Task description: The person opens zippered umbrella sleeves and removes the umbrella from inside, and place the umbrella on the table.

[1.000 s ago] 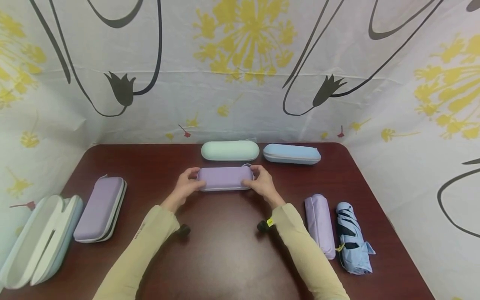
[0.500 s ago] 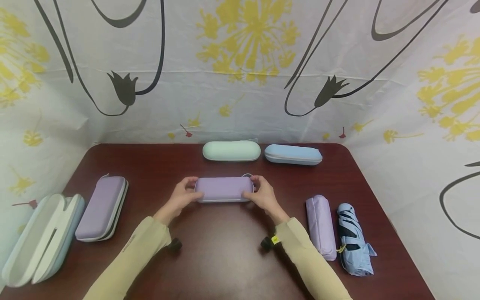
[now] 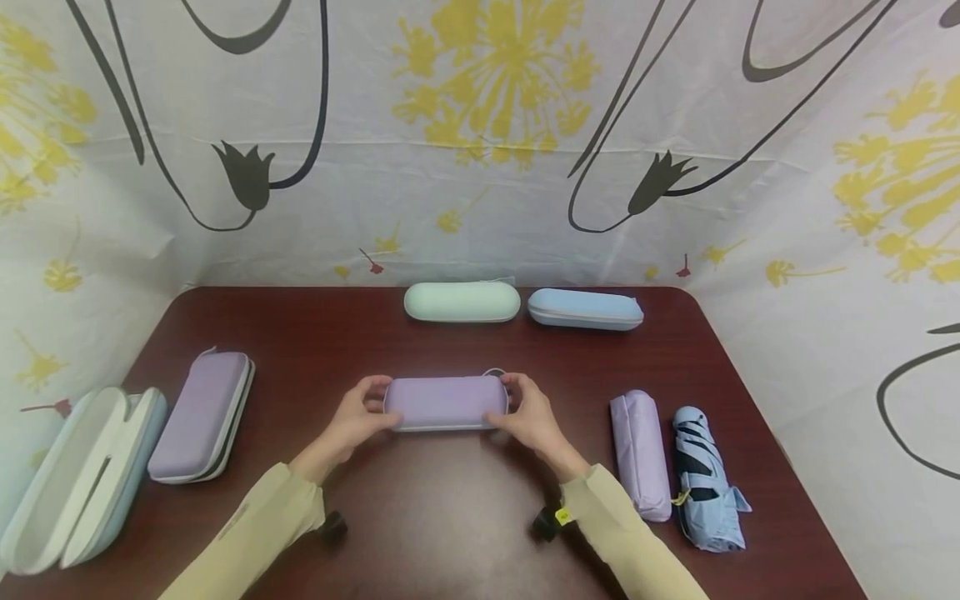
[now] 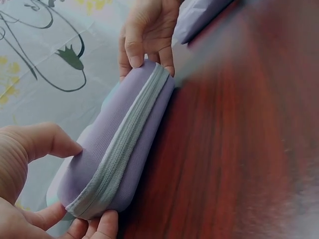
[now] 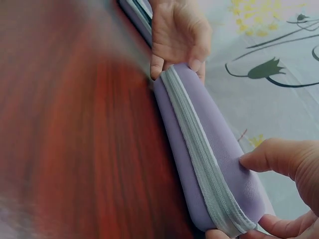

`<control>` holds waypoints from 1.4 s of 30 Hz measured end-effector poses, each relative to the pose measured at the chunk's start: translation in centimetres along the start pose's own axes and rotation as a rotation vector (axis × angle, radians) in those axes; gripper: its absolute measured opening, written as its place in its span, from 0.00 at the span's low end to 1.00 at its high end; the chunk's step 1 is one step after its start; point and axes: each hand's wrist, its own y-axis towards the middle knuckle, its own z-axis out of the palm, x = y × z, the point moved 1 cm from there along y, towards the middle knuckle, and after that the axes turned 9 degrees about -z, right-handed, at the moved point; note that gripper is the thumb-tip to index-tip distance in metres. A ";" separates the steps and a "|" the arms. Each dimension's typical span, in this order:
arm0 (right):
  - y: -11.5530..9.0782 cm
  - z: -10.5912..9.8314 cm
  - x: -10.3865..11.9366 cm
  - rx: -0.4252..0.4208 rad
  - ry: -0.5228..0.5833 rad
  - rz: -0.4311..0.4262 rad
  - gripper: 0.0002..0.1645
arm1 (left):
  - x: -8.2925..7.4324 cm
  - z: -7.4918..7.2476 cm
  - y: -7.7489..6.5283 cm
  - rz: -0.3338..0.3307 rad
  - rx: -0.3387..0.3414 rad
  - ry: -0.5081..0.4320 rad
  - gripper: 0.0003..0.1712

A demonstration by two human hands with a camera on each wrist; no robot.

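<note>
A purple zip case (image 3: 445, 404), oblong with rounded ends, lies crosswise between both hands over the middle of the table. My left hand (image 3: 352, 423) grips its left end, thumb on top and fingers curled round the end. The other end is in my right hand (image 3: 534, 419), pinched the same way. In the left wrist view, the pale zip (image 4: 117, 149) runs shut along the near side of the case. The right wrist view shows fingertips tucked low under the case's end. Whether the case touches the table cannot be made out.
Behind are a mint case (image 3: 462, 302) and a blue case (image 3: 585, 309). At left lie another purple case (image 3: 201, 417) and an opened pale-blue case (image 3: 86, 483). A folded purple umbrella (image 3: 641, 456) and a blue umbrella (image 3: 707, 479) lie right on the dark table (image 3: 442, 533).
Both hands have drawn the purple zip case from near the mint case toward the person, down the head view. The grip on both ends stays the same.
</note>
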 end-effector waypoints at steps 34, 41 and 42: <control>-0.6 -2.1 -2.9 0.136 0.179 -0.053 0.17 | 0.2 -0.7 -1.3 0.307 0.098 0.295 0.38; 1.8 -1.9 -3.1 0.226 0.206 0.034 0.15 | -0.1 -0.9 -0.5 0.480 0.132 0.415 0.39; 2.1 -1.8 -3.1 0.244 0.221 0.040 0.16 | -0.2 -0.9 -0.5 0.494 0.133 0.427 0.39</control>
